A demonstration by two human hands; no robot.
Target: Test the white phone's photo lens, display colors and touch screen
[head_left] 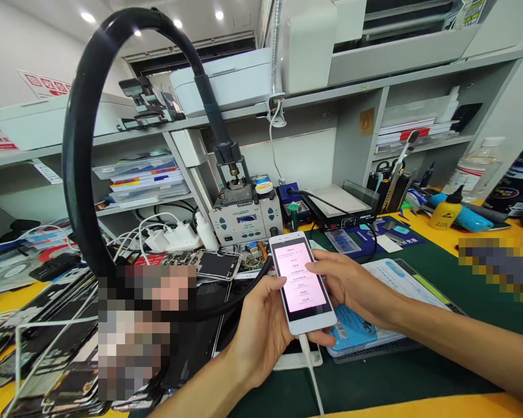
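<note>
Here, phone [304,285] screen-up, long axis leading away, top leaning slightly left; hands [264,322] clasping both its sides

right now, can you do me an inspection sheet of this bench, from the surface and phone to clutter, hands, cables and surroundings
Surface: dark green mat over a yellow benchtop.
Phone: white smartphone, held above the mat, screen lit pink with lines of text too small to read.
Clutter: phone panels and frames piled at left; pixelation hides some. Blue printed packet near the right hand.
Hands: left hand grips the phone's left side; right hand holds its right, thumb over the screen.
Cables: white cable at the phone's bottom edge; thick black hose looping at left.
Surroundings: rework station behind; grey shelving.
</note>
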